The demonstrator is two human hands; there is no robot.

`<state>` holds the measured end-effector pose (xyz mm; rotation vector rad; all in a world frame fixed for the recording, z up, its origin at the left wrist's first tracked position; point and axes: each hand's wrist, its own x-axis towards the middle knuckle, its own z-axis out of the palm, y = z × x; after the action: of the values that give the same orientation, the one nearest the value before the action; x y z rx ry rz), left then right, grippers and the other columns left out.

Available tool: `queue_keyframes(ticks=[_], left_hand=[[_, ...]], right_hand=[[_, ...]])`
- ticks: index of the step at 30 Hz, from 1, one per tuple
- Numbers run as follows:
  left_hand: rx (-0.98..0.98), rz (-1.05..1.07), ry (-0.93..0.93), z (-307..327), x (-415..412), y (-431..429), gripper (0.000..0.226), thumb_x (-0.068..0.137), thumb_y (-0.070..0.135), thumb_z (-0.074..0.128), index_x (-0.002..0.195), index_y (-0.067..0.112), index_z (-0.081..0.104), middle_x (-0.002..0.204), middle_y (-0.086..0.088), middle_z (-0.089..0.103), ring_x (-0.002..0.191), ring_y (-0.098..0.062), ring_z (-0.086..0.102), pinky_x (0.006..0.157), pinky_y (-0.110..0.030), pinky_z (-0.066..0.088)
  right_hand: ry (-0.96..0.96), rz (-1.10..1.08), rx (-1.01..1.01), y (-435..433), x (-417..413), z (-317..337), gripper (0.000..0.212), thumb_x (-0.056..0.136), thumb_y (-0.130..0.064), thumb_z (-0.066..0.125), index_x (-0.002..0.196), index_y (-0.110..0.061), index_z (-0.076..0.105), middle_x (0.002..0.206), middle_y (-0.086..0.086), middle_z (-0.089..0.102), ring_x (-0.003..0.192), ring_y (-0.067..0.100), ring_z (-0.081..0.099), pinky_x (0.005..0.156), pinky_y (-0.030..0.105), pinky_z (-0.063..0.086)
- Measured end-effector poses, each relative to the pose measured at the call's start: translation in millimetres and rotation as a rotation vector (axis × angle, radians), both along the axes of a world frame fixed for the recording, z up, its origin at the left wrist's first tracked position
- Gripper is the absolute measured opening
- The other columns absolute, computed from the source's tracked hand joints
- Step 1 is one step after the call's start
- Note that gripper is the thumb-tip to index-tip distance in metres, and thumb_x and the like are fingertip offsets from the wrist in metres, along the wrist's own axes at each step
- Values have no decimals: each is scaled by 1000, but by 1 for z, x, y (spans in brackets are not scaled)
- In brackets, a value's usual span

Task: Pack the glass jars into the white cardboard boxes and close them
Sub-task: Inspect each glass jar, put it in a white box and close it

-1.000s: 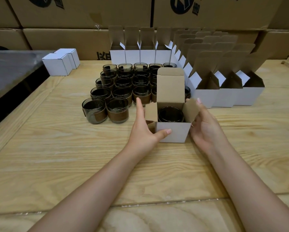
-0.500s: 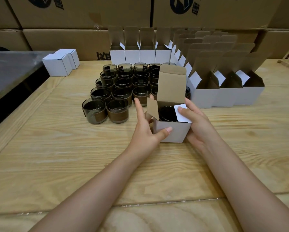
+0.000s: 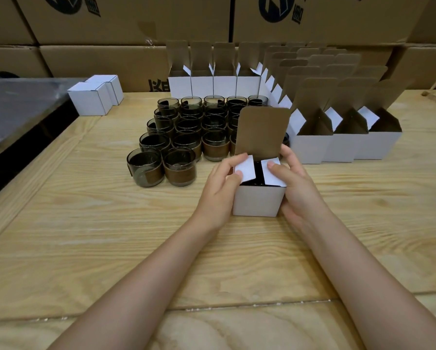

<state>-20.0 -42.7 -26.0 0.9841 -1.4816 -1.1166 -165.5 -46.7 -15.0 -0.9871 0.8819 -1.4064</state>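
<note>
- The white box in the person's hands is my reference point for everything here. It sits upright on the wooden table, with bare forearms coming in from the near edge.
- The left hand pinches the box's left side flap between thumb and fingers, folding it inward.
- The right hand is curled round the box's right side, thumb pressing the right side flap down and fingers behind the back wall.
- A dark glass jar shows in the gap between the two flaps, so it's inside the box.
- The brown-lined lid stands up at the back of the box, not closed yet.
- Behind and left of the box is a tight cluster of dark jars with brown bands.
- Right of the box and further back are rows of open white boxes, lids up, and another row stands behind the jars.
- Far left of the box are closed white boxes, beside a metal surface.
- Furthest back is a wall of brown cartons with dark round logos and black print, too cut off to read.
</note>
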Motion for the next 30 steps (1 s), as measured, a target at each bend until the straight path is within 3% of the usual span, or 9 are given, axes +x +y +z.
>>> queue_keyframes(ticks=[4,6,9,11,15,18,20,22,30], left_hand=[[5,-18,64,-1,2,-4,31,79,27,46,109,31,51,111,0,58,95,-6,53,81,-23,43],[7,20,101,-3,3,-5,29,77,25,49,105,32,43,106,0,59,89,2,55,75,-15,45],[-9,28,142,-5,3,-4,34,78,22,49,108,32,36,104,-3,61,80,8,59,69,-11,47],[-30,11,145,-4,4,-4,35,80,20,48,111,34,39,100,-2,60,79,6,58,69,-12,46],[-2,-7,160,-5,7,-4,26,93,16,47,106,38,51,95,15,63,84,0,58,69,-19,46],[97,-16,210,-2,8,-5,20,97,28,44,95,42,59,94,22,65,85,-2,60,67,-24,46],[108,-32,220,0,9,-4,18,85,46,46,96,40,59,98,20,64,91,-2,60,71,-24,47],[89,-59,221,-1,10,-2,37,72,55,52,103,35,56,103,17,62,92,1,59,71,-21,48],[-18,-91,109,0,20,1,55,65,46,69,114,26,50,127,-7,58,114,-14,56,89,-30,46]], right_hand=[[-3,-39,-55,3,4,-1,27,94,-9,53,111,-29,60,98,0,71,94,20,67,81,37,56],[-42,-17,-81,6,5,0,17,89,-27,58,106,-26,62,102,2,69,99,21,64,87,38,52],[-41,31,-86,10,5,5,46,68,-67,68,88,-26,65,99,6,63,99,24,58,88,41,48],[27,42,-91,12,6,7,66,50,-76,73,87,-23,61,103,9,56,99,25,55,85,43,47],[163,28,-113,10,0,3,34,65,-43,68,91,-23,60,112,-2,57,105,19,54,84,38,44],[316,30,-176,11,-8,-1,34,68,-34,64,98,-20,60,121,-5,57,106,10,57,81,30,47],[405,6,-213,13,-10,-2,31,71,-32,64,100,-21,61,124,-4,57,109,4,57,85,29,48],[443,-22,-242,13,-12,-3,24,77,-22,61,101,-20,62,126,-1,57,110,2,57,88,29,47],[465,-69,-303,15,-11,-3,26,89,4,58,99,-20,64,127,7,57,115,7,57,89,25,52]])
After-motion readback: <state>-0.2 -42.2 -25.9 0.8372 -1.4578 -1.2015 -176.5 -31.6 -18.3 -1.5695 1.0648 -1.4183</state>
